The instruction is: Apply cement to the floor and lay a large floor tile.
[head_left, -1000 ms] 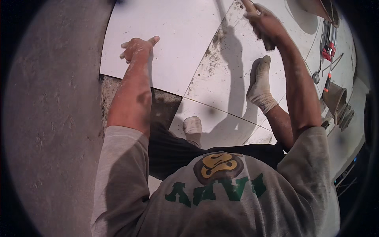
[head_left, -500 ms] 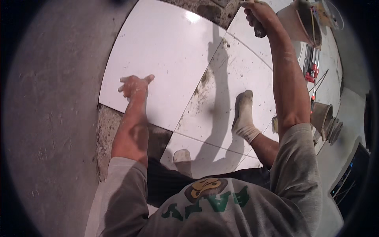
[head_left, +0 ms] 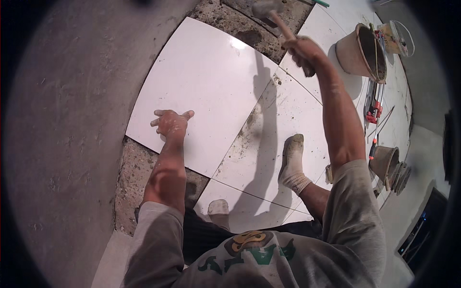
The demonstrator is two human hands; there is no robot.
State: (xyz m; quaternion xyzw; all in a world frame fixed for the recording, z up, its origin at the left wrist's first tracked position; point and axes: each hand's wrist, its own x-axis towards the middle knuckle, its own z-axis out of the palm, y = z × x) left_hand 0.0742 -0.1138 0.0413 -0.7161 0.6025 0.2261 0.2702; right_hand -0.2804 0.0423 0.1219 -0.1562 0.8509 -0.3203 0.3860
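Observation:
A large white floor tile (head_left: 211, 72) lies along the grey wall, with bare rough mortar beyond its far edge and beside its near edge. My left hand (head_left: 172, 124) rests on the near part of this tile, fingers spread and thumb out to the right. Closed round a wooden handle, my right hand (head_left: 303, 49) holds a mallet (head_left: 283, 26) over the far right corner. Its grey head is raised above the bare bed and slightly blurred. Dirt specks and mortar crumbs mark the neighbouring tile (head_left: 259, 139).
A mortar bucket (head_left: 350, 53) stands at the far right, beside a smaller clear pail (head_left: 396, 38). Nearer lie a red-and-silver tile cutter (head_left: 372, 110) and another bucket (head_left: 383, 161). My socked foot (head_left: 293, 161) is on the tiles. The grey wall (head_left: 72, 120) bounds the left side.
The view has tilted, so the scene sits lower and the mallet's head now shows. My right hand still grips the handle; my left hand stays spread on the tile.

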